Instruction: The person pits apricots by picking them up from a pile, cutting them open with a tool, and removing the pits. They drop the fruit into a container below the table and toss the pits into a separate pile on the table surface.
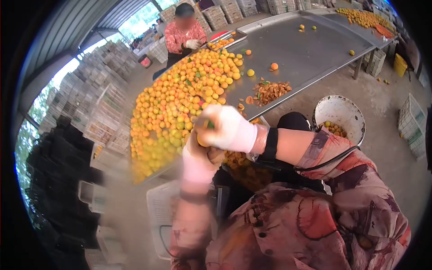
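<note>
Head camera looks down at two hands in white gloves. The right hand [227, 128] is closed around a small round orange fruit [200, 141], just by the near edge of the grey metal tabletop [306, 49]. The left hand [197, 159] is blurry and touches the fruit from below; I cannot tell if it grips. A big pile of yellow and orange fruits [180, 103] lies on the tabletop. A round white bucket [347, 111] stands near the right arm.
</note>
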`<state>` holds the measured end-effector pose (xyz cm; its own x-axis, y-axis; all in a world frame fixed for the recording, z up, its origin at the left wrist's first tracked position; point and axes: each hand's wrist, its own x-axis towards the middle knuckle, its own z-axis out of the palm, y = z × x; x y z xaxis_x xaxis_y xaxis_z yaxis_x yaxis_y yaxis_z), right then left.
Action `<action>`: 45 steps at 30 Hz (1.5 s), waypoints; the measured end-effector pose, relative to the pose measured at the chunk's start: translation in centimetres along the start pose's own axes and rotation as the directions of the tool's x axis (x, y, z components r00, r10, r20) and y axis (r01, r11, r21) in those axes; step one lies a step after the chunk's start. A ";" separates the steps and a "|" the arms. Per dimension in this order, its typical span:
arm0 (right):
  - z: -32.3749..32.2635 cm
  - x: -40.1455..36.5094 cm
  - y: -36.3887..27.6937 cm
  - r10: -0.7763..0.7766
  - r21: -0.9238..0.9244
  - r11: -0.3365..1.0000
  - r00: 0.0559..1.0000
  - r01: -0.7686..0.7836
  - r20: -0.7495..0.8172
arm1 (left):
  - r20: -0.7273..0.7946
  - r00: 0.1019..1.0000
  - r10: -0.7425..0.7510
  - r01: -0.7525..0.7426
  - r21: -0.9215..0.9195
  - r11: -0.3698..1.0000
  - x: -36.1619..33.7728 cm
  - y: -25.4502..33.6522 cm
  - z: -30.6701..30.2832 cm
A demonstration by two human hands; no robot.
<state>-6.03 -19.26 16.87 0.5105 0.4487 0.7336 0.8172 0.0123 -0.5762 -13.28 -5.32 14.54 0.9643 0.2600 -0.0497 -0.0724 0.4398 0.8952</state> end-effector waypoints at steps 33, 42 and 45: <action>4.5 1.8 3.5 0.707 0.856 0.393 0.705 -0.335 -0.049 | 0.124 0.986 0.113 -0.150 0.353 0.924 0.8 -4.6 -3.9; 5.2 0.2 2.0 0.627 0.879 0.429 0.769 -0.206 -0.126 | 0.195 0.964 0.181 -0.266 0.671 0.692 -1.7 -3.2 -2.4; 6.0 0.6 3.3 0.141 0.382 0.920 0.831 0.091 -0.537 | 0.255 0.920 0.298 -0.387 0.721 0.574 -1.8 -3.3 -2.1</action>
<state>-4.67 -13.60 13.25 0.6837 -0.1053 0.7222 0.6955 0.3936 -0.6011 -15.29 -5.44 10.75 0.9302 0.1509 0.3345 -0.2308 -0.4680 0.8530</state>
